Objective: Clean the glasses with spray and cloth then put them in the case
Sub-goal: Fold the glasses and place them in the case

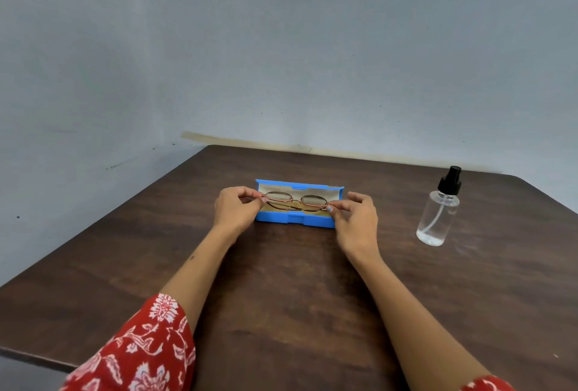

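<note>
A pair of thin copper-framed glasses (295,201) with folded arms hangs just above the open blue case (294,220), which has a beige lining. My left hand (236,210) pinches the left end of the frame. At the frame's right end, my right hand (355,213) pinches it between thumb and fingers. A clear spray bottle (438,217) with a black pump top stands upright on the table to the right, apart from both hands. I see no cloth.
The dark wooden table (281,296) stands against a grey wall at the back. Its left edge runs diagonally toward me. Red patterned sleeves cover my upper arms near the bottom of the view.
</note>
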Tool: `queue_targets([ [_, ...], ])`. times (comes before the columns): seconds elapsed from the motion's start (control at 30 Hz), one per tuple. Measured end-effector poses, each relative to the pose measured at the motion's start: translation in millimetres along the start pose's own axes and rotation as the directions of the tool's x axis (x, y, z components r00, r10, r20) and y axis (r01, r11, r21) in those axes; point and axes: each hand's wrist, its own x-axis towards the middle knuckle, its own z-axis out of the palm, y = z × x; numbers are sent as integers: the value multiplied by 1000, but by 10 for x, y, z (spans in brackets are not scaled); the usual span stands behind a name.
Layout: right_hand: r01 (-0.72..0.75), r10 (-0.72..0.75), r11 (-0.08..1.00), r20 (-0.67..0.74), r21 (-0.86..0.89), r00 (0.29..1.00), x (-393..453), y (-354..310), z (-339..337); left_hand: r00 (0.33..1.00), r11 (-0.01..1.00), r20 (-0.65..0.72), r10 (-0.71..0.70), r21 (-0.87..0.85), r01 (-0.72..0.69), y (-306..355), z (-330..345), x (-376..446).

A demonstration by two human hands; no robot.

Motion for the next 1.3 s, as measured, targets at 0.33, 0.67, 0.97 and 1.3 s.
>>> queue_targets([
  [0.33,-45,45,999,-59,-8,997,7,44,-19,981,963,-21,191,199,-183,-27,105,-76],
  [0.67,-115,119,993,-131,34,984,-49,-50,-42,976,943,-4,217,260,-208,3,102,-123],
  [0.97,-133,135,991,-152,23,979,-58,-44,-40,971,941,-6,239,247,-231,17,83,-158],
  [1.3,-110,151,963,-153,245,977,3,7,-4,997,985,-82,6,-173,-20,92,159,-180],
])
